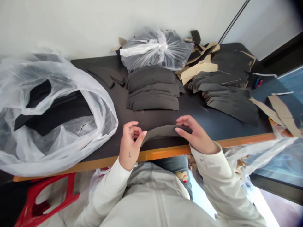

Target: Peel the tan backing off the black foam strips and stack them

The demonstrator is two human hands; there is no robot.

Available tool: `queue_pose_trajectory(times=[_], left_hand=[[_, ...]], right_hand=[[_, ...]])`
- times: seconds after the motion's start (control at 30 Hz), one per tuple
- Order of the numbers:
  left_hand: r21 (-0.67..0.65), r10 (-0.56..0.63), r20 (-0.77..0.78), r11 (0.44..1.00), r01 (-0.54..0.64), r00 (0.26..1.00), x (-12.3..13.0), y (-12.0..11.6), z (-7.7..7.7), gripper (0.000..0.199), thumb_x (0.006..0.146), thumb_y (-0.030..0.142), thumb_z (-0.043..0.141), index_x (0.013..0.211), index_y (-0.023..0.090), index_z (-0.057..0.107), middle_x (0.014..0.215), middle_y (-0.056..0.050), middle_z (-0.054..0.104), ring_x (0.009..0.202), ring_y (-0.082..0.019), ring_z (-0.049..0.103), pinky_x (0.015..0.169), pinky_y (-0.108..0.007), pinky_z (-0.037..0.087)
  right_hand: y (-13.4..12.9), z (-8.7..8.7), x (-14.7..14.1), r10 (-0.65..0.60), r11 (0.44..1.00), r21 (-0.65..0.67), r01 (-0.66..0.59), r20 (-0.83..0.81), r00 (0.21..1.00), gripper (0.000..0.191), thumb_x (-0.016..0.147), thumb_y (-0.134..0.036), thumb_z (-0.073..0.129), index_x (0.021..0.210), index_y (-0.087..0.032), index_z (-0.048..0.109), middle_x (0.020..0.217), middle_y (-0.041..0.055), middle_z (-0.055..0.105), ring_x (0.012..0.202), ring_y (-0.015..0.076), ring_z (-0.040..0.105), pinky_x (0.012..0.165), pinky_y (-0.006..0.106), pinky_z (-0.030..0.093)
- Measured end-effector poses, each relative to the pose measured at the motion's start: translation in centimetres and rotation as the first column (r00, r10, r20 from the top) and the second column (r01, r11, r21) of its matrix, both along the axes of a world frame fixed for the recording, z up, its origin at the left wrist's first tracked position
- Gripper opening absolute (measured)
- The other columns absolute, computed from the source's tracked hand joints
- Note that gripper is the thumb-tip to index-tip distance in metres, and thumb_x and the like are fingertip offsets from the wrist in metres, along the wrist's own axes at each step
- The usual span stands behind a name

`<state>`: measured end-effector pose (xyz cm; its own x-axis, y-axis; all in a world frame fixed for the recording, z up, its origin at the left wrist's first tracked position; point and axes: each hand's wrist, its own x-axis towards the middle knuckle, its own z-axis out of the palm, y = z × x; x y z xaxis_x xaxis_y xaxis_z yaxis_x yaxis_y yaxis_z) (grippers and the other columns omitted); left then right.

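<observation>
- Left hand (129, 142) is half curled, with its fingertips pinching the left end of a curved dark foam strip (163, 132)
- Right hand (195, 134) has the other end, thumb and fingers closed on it, so the strip arcs between the two hands
- Strip's right over the worktop (151, 121), just behind its orange front edge (165, 151)
- Straight ahead are neat stacks of dark foam pieces (152, 90)
- Further right, more fanned-out dark pieces (230, 104) sit among tan cardboard strips (199, 67)
- Tied clear plastic bag (155, 49) sits behind the stacks, by the wall
- Big open plastic bag (59, 148) on the left has dark foam inside
- Red stool (47, 198) is down below the worktop, bottom left
</observation>
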<state>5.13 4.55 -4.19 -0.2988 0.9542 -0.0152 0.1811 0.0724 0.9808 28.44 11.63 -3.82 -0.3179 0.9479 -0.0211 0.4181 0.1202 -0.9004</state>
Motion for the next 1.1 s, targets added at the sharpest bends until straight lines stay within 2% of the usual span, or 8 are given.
queue_pose_trajectory(times=[0.1,0.23,0.37,0.47,0.6,0.7,0.93,1.1], left_hand=[[0.019,0.033,-0.132,0.999,-0.031,0.991,0.2,0.1,0.2,0.031,0.090,0.028,0.059,0.117,0.023,0.044,0.084,0.002,0.057,0.076,-0.012,0.057,0.078,-0.027,0.046],[0.010,0.009,-0.275,1.000,-0.006,0.961,0.4,0.5,0.5,0.031,0.093,0.026,0.054,0.122,0.022,0.043,0.085,0.002,0.054,0.074,-0.012,0.055,0.077,-0.026,0.045],[-0.049,-0.072,-0.357,0.997,0.059,0.931,0.2,1.1,0.1,0.036,0.087,0.027,0.063,0.119,0.021,0.047,0.082,0.003,0.052,0.074,-0.013,0.054,0.075,-0.026,0.044],[-0.060,-0.110,-0.399,0.994,0.094,0.910,0.0,1.4,-0.3,0.031,0.085,0.026,0.067,0.112,0.021,0.053,0.080,0.003,0.050,0.074,-0.013,0.052,0.073,-0.025,0.044],[-0.024,-0.150,-0.439,0.988,0.156,0.886,0.0,1.6,-0.3,0.018,0.088,0.023,0.063,0.106,0.022,0.060,0.080,0.002,0.049,0.074,-0.013,0.052,0.076,-0.025,0.045],[-0.028,-0.166,-0.440,0.985,0.172,0.883,0.0,1.7,-0.2,0.011,0.088,0.024,0.063,0.098,0.023,0.067,0.082,0.001,0.052,0.074,-0.013,0.054,0.075,-0.025,0.046],[-0.055,-0.162,-0.404,0.987,0.153,0.900,0.0,2.0,-0.5,0.013,0.088,0.027,0.064,0.094,0.024,0.074,0.082,0.000,0.057,0.066,-0.011,0.054,0.065,-0.024,0.047],[-0.044,-0.165,-0.412,0.986,0.161,0.896,-0.2,1.9,-0.7,0.015,0.089,0.027,0.063,0.096,0.025,0.076,0.081,-0.001,0.058,0.068,-0.012,0.056,0.068,-0.026,0.048]], right_hand=[[0.2,0.1,0.0,0.003,1.000,-0.022,-0.002,0.040,0.999,0.035,0.083,-0.051,0.061,0.103,-0.023,0.052,0.089,0.0034,0.066,0.087,0.0192,0.064,0.084,0.035,0.048],[0.2,0.3,-0.5,-0.016,0.999,0.045,0.013,0.076,0.997,0.027,0.085,-0.045,0.058,0.102,-0.024,0.053,0.088,0.0025,0.066,0.086,0.0184,0.064,0.083,0.032,0.048],[0.0,-0.1,-1.1,-0.073,0.988,0.145,0.043,0.211,0.975,0.022,0.084,-0.037,0.061,0.102,-0.024,0.057,0.082,0.0006,0.064,0.079,0.0170,0.063,0.076,0.029,0.048],[-0.1,-0.7,-1.4,-0.072,0.977,0.211,0.021,0.235,0.969,0.018,0.084,-0.034,0.063,0.099,-0.024,0.061,0.084,0.0005,0.064,0.077,0.0165,0.062,0.074,0.028,0.049],[0.0,-1.1,-1.3,-0.005,0.971,0.236,-0.049,0.220,0.976,0.015,0.088,-0.031,0.059,0.099,-0.025,0.067,0.093,0.0031,0.068,0.085,0.0184,0.063,0.080,0.032,0.050],[0.0,-1.3,-1.2,0.031,0.974,0.212,-0.077,0.211,0.977,0.019,0.091,-0.031,0.057,0.100,-0.027,0.072,0.091,0.0034,0.067,0.084,0.0179,0.063,0.078,0.032,0.050],[-0.1,-1.7,-1.0,0.039,0.982,0.176,-0.073,0.191,0.981,0.022,0.091,-0.033,0.056,0.102,-0.031,0.075,0.088,0.0025,0.065,0.078,0.0156,0.063,0.073,0.030,0.051],[0.0,-1.5,-1.0,0.047,0.982,0.168,-0.085,0.217,0.975,0.021,0.091,-0.033,0.058,0.102,-0.031,0.075,0.086,0.0018,0.066,0.077,0.0151,0.063,0.071,0.029,0.051]])
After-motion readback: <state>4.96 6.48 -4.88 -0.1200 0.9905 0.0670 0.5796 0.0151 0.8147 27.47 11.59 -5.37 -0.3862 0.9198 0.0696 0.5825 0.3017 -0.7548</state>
